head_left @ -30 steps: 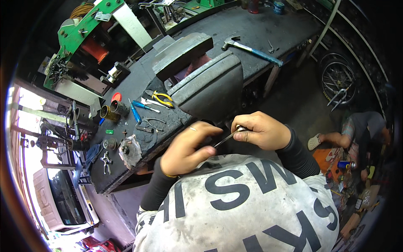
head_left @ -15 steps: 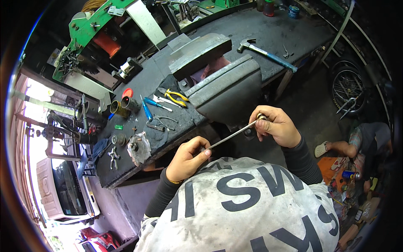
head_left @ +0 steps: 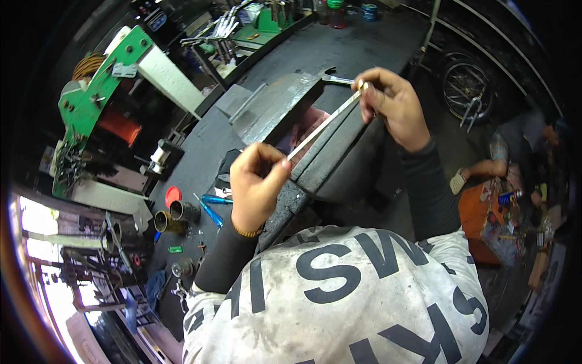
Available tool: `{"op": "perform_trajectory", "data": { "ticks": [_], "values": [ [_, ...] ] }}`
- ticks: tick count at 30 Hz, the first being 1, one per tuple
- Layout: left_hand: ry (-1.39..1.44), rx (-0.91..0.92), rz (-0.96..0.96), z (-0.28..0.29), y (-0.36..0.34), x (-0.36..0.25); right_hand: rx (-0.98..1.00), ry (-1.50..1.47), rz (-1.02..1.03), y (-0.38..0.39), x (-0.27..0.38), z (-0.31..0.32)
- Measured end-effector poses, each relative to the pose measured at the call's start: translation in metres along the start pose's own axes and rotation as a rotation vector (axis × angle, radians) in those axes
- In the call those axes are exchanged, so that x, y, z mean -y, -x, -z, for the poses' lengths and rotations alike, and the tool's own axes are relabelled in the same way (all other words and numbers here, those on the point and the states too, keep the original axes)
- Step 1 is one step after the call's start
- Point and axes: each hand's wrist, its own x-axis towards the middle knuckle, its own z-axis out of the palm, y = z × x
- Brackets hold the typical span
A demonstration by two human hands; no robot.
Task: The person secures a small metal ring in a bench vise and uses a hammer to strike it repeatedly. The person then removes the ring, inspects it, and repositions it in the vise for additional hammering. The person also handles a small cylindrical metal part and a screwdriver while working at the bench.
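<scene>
A thin metal rod (head_left: 325,123) with a brass-coloured end piece is stretched slantwise between my hands. My left hand (head_left: 254,188) pinches its lower left end between thumb and fingers. At the upper right end, my right hand (head_left: 397,112) grips the rod by the brass-coloured piece. Beneath the rod stands a large bench vise (head_left: 276,109), its jaws apart. Reddish cloth or padding (head_left: 305,126) shows in the gap. Whether the rod touches the vise I cannot tell.
Blue-handled screwdrivers (head_left: 210,212), open cans (head_left: 183,211) and a red lid (head_left: 173,195) lie on the dark workbench (head_left: 357,50) to the left. A hammer (head_left: 338,79) is partly hidden behind my right hand. At right are a spoked wheel (head_left: 464,88) and another person (head_left: 515,145) low down.
Both hands have lifted the rod up and forward, from in front of my chest to over the vise. My view has shifted, and the left hand now covers the pliers.
</scene>
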Motion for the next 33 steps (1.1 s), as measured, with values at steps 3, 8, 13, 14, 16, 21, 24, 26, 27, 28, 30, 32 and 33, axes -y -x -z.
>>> {"op": "perform_trajectory", "data": {
  "ticks": [3,8,13,14,16,21,24,26,27,28,30,32,33],
  "values": [
    [0.053,0.0,-0.044,-0.017,-0.04,0.007,-0.17,0.205,0.101,-0.008,-0.008,0.017],
    [0.24,0.121,0.106,-0.033,-0.067,0.039,-0.489,0.25,-0.023,0.065,-0.044,0.071],
    [0.326,0.107,0.23,-0.041,-0.072,0.074,-0.536,0.281,-0.707,0.221,-0.138,0.1],
    [0.325,0.111,0.227,-0.042,-0.074,0.078,-0.502,0.302,-0.752,0.248,-0.157,0.099],
    [0.317,0.13,0.233,-0.039,-0.077,0.085,-0.411,0.337,-0.83,0.278,-0.17,0.087],
    [0.305,0.113,0.312,-0.034,-0.072,0.084,-0.109,0.681,-0.504,0.274,-0.175,0.045],
    [0.298,0.132,0.315,-0.024,-0.067,0.099,-0.038,0.572,-0.602,0.255,-0.181,0.033],
    [0.373,0.141,0.336,-0.024,-0.063,0.102,0.023,0.679,-0.568,0.258,-0.211,0.044],
    [0.413,0.151,0.344,-0.024,-0.062,0.103,0.049,0.735,-0.549,0.261,-0.228,0.05],
    [0.431,0.174,0.317,-0.024,-0.062,0.106,0.078,0.743,-0.577,0.263,-0.24,0.055],
    [0.421,0.176,0.311,-0.027,-0.062,0.104,0.133,0.765,-0.637,0.269,-0.259,0.065],
    [0.389,0.174,0.293,-0.027,-0.06,0.1,0.119,0.789,-0.6,0.273,-0.269,0.068],
    [0.363,0.177,0.278,-0.027,-0.059,0.097,0.11,0.8,-0.581,0.276,-0.274,0.068]
  ]
}}
